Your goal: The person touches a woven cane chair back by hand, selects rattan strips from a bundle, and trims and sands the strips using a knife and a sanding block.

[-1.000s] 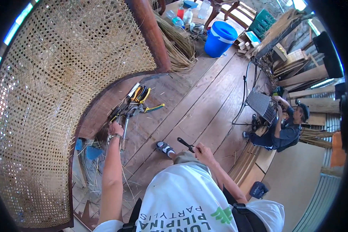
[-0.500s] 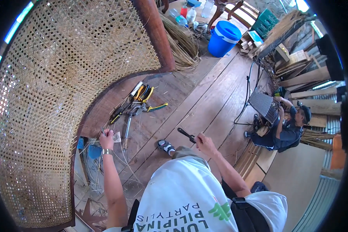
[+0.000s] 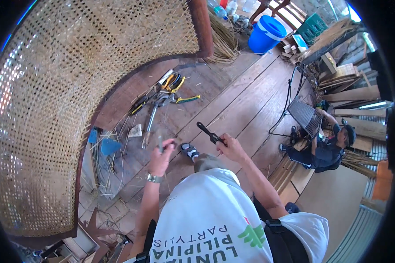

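My right hand (image 3: 231, 149) is closed around a slim black tool (image 3: 210, 133) with a hole at the end of its handle; its kind is not plain. In front of my body, my left hand (image 3: 160, 162) pinches a thin greyish piece (image 3: 159, 139), blurred by motion. To the left stretches a large woven cane panel (image 3: 96, 52) in a curved dark wooden frame (image 3: 203, 26). Beside its edge lie pliers (image 3: 174, 82) with yellow and black handles, and other hand tools (image 3: 163, 101). A small pale square piece (image 3: 135, 131) rests near them.
Wooden floorboards (image 3: 245, 105) run under me, strewn with cane scraps. A blue cooler jug (image 3: 267, 35) stands at the back beside cane bundles (image 3: 224, 39). At the right a seated person (image 3: 327, 142) handles a dark woven chair (image 3: 305, 116). Blue pieces (image 3: 110, 146) lie at left.
My left hand has left the floor beside the panel and moved right and toward my body, with the thin piece in it. The right hand still grips the black tool, slightly shifted.
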Tool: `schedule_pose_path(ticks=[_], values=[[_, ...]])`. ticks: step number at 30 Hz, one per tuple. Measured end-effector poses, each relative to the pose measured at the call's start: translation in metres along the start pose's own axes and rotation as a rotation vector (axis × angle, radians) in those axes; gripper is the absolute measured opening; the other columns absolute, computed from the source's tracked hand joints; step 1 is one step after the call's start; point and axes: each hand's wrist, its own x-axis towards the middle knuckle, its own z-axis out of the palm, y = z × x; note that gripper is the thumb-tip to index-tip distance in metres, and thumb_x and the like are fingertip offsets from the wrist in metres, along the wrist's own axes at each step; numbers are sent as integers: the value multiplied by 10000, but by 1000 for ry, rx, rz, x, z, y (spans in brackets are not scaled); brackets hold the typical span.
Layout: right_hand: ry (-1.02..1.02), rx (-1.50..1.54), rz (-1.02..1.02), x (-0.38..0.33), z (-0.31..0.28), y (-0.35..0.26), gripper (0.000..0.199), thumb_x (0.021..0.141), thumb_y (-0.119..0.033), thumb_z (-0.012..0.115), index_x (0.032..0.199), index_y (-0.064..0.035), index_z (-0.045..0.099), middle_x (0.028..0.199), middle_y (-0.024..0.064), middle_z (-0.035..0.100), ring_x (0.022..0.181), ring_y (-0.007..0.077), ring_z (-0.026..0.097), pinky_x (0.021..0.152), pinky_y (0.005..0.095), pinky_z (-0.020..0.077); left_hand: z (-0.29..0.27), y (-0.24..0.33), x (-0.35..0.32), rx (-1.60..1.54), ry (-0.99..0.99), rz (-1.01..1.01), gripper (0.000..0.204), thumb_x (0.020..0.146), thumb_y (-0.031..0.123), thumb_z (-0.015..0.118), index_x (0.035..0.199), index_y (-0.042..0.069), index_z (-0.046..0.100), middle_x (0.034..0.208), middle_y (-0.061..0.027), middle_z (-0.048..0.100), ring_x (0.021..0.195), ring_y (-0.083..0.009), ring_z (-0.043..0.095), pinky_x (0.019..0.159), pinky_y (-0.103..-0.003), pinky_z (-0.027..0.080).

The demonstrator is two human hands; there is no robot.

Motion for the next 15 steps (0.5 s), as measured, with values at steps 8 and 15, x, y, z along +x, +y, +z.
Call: schedule_pose_path(ticks=[8, 15], values=[[-86, 54, -17, -215, 85, 32, 279, 1343, -245, 682, 1306, 14, 781, 986, 69, 885, 851, 147, 846, 775, 362, 699, 44, -12, -212, 269, -426, 152, 404, 1193, 226, 888, 1577, 101, 898, 1100, -46, 920, 919, -130, 817, 843, -381, 648], [-248, -77, -127, -425, 142, 69, 356, 1311, -352, 761, 1273, 0, 799, 953, 124, 872, 837, 248, 866, 800, 462, 685, 48, -100, -397, 268, -564, 175, 387, 1130, 261, 994, 1405, 42, 831, 1053, -39, 887, 893, -115, 768, 815, -365, 643]])
